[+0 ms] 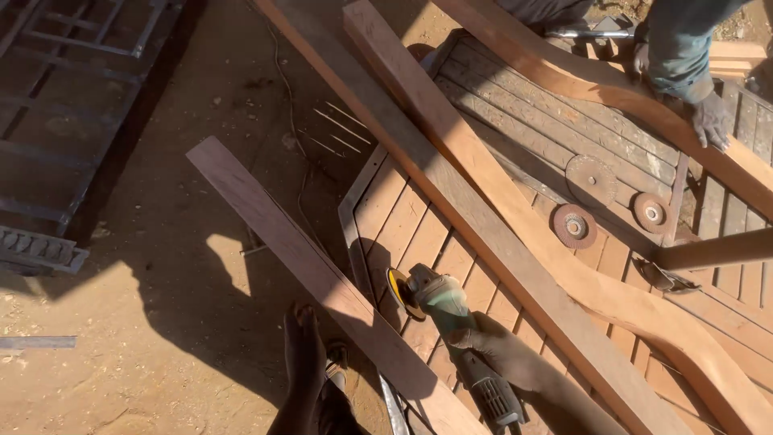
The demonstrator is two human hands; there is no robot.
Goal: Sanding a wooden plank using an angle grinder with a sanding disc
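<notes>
I see my right hand point(491, 346), gloved and dark, closed around the body of an angle grinder point(451, 322) near the bottom middle of the view. The grinder's yellow-rimmed disc point(398, 292) points to the left and sits just above a slatted wooden panel point(419, 234) that lies flat on the ground. My left hand point(304, 354) is at the bottom edge, just left of the grinder; its fingers are stretched out and open, gripping nothing, hanging over the shaded dirt beside a long plank point(306, 266) that runs from the middle left down toward the near edge.

Across the panel lie two more long timbers running from the far left to the near right: a straight beam point(483, 234) and, right of it, a paler piece with a wavy edge point(580, 274). On the panel, right of these, I see three loose round grinding discs point(592, 181), close together. Far left, a dark metal grille point(56, 121) lies on the sandy ground point(97, 379), and a few thin rods point(338, 129) rest on the dirt near the panel's far corner.

At the far right another person's gloved hand point(713, 121) rests on a curved timber point(612, 89); I cannot tell whether it grips it
</notes>
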